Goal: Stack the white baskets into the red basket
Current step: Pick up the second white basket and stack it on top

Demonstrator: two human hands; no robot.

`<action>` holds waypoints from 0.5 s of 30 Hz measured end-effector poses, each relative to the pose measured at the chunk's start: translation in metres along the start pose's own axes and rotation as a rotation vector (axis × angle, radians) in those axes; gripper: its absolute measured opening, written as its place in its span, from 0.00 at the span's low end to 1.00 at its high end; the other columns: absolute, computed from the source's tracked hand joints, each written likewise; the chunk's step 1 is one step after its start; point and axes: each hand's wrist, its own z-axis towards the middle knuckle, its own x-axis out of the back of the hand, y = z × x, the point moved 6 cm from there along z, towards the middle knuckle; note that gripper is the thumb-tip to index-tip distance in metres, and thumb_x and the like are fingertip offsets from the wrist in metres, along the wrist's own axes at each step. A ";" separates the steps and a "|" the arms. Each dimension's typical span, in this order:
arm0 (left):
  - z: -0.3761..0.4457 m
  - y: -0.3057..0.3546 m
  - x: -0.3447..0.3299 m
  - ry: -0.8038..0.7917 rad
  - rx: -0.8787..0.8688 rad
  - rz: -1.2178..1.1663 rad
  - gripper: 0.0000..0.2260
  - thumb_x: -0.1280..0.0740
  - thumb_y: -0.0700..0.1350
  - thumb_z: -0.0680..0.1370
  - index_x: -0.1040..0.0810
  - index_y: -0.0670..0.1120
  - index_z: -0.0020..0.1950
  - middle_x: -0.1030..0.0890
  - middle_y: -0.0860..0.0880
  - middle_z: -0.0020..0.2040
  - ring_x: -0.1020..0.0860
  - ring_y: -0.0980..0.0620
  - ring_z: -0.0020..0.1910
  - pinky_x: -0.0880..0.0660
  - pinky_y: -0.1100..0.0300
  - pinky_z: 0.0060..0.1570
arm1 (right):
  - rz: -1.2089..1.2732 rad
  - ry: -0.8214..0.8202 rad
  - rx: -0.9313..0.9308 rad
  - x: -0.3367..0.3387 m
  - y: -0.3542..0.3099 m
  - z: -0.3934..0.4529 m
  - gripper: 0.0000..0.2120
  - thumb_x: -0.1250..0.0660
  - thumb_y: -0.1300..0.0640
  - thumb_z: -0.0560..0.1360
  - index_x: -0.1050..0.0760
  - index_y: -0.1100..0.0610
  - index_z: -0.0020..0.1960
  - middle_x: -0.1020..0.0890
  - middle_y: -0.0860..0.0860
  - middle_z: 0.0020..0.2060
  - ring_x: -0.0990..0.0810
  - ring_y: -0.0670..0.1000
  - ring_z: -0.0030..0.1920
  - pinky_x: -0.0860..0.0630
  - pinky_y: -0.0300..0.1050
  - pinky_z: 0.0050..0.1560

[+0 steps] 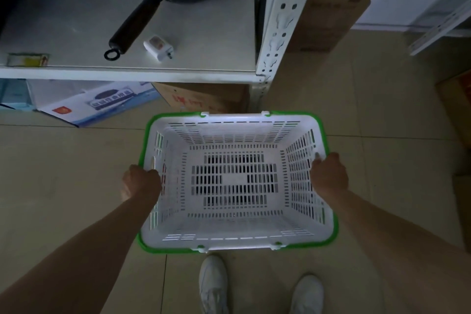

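A white slotted basket [235, 227] with green handles folded down along its rim is held level in front of me, above the tiled floor. My left hand [141, 182] grips its left rim and my right hand [330, 176] grips its right rim. The basket is empty; dark and reddish patches show through its bottom and left-wall slots, and I cannot tell what lies beneath. No red basket is plainly visible.
A white metal shelf [127, 74] stands ahead at the left, carrying black pans [132, 25] and a small white device [159, 47]. Cardboard and printed boxes [102, 102] sit under it and a tall carton [331, 7] beside its upright. My white shoes [212, 285] are below the basket.
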 end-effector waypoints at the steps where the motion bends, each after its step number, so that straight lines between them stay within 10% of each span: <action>1: 0.001 -0.004 -0.005 -0.010 0.004 0.017 0.16 0.38 0.39 0.76 0.26 0.31 0.60 0.23 0.31 0.58 0.23 0.32 0.57 0.26 0.46 0.53 | -0.011 -0.008 -0.001 -0.004 0.002 0.001 0.16 0.46 0.54 0.82 0.34 0.67 0.60 0.20 0.65 0.51 0.19 0.64 0.49 0.25 0.51 0.44; 15: 0.014 -0.018 -0.026 0.022 -0.248 0.319 0.12 0.40 0.47 0.77 0.30 0.43 0.58 0.25 0.39 0.53 0.21 0.36 0.49 0.31 0.50 0.42 | -0.375 0.028 0.095 -0.018 0.014 0.009 0.13 0.42 0.58 0.78 0.31 0.65 0.59 0.25 0.62 0.55 0.24 0.61 0.54 0.23 0.54 0.50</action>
